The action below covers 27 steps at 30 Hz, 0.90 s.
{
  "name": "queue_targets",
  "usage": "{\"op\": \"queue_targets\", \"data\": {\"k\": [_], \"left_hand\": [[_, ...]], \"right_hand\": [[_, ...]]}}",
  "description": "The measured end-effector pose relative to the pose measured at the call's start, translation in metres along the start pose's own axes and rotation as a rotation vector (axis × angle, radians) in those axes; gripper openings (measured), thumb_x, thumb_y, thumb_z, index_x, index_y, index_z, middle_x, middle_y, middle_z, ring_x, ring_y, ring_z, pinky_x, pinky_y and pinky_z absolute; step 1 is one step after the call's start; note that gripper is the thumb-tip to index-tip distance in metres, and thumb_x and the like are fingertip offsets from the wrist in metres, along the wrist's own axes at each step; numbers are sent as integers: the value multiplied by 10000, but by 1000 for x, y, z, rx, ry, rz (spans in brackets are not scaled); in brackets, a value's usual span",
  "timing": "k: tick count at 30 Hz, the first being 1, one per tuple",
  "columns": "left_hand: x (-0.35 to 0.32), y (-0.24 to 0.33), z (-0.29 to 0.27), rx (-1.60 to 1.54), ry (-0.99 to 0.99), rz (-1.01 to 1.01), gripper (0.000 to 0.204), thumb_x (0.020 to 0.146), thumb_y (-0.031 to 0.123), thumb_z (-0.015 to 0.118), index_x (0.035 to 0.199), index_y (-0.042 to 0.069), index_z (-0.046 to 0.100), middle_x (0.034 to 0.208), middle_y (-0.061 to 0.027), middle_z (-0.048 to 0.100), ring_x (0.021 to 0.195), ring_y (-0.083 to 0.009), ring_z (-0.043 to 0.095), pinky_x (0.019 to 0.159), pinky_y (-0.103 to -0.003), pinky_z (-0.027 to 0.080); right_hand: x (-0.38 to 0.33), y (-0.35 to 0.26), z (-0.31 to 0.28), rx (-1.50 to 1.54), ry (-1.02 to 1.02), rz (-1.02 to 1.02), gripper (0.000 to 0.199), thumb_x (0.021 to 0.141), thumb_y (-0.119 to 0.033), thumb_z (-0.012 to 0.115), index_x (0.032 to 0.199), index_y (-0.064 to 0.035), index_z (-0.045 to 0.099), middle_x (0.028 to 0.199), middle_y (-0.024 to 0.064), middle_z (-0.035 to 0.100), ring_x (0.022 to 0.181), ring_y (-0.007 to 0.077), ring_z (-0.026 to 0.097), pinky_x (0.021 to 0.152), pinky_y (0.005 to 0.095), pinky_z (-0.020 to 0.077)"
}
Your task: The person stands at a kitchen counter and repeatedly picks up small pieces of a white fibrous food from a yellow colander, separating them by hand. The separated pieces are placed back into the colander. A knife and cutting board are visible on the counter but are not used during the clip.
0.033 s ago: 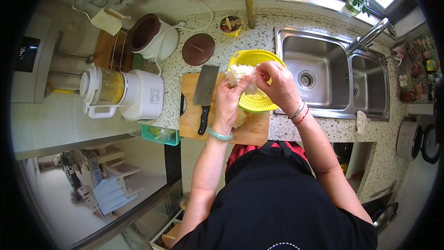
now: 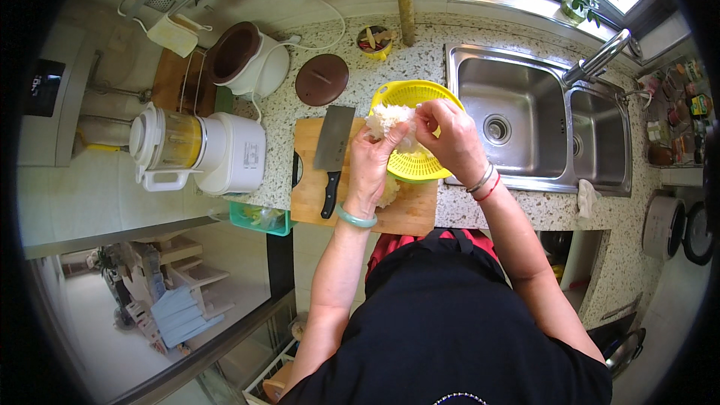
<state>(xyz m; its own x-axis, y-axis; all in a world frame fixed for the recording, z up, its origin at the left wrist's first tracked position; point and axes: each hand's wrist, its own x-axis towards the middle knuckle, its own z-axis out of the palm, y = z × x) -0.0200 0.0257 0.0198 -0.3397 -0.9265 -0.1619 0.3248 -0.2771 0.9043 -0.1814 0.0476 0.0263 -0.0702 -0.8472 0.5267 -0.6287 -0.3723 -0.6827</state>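
A frilly white clump of snow fungus [image 2: 390,118] is gripped in my left hand [image 2: 369,157], thumb pressed along its side. At its right edge my right hand [image 2: 452,135] is closed in a pinch on the fungus; whether a piece is torn off is hidden by the fingers. Both hands are over a yellow colander [image 2: 420,92], which has pale pieces inside. Below it, a wooden cutting board [image 2: 409,214] bears another pale clump [image 2: 388,192], partly covered by my left hand. A cleaver [image 2: 334,139] with a black handle lies left of my left hand.
A double steel sink [image 2: 510,75] is on the right. Left are a white blender [image 2: 232,154], a white pot [image 2: 266,64] with brown interior and a brown lid [image 2: 322,80]. A small yellow bowl [image 2: 379,51] stands behind the colander. A teal bin [image 2: 259,219] hangs beside the counter edge.
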Motion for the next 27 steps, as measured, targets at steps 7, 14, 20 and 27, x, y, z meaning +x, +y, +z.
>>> {"op": "queue_targets", "data": {"k": [7,14,20,27], "left_hand": [[-1,-3,-3,-6,8,0,329,899,151,703,1169,-14,611,1108,-68,661,1004,-139,623,901,-294,491],[-2,3,-6,-255,-55,-64,360,914,184,682,1211,6,584,1147,-75,650,1034,-157,622,929,-316,496],[-3,-2,-11,-325,-95,-85,367,948,196,632,1250,4,548,1194,-93,626,1097,-183,609,971,-351,494],[-3,-2,-10,-332,-100,-102,356,954,196,623,1248,9,549,1193,-89,626,1097,-184,609,975,-357,493]], "right_hand": [[-1,-1,3,-6,19,8,156,792,-8,692,918,5,601,789,123,633,683,237,653,638,314,543],[0,-2,-6,307,10,221,139,880,-42,632,1005,20,639,852,146,674,700,261,668,661,312,539],[1,-1,-12,143,45,187,113,883,-76,661,982,-26,685,900,111,664,797,221,649,674,308,526],[0,4,-7,179,116,175,132,845,-57,699,974,-31,693,922,100,638,772,223,632,668,299,520]]}}
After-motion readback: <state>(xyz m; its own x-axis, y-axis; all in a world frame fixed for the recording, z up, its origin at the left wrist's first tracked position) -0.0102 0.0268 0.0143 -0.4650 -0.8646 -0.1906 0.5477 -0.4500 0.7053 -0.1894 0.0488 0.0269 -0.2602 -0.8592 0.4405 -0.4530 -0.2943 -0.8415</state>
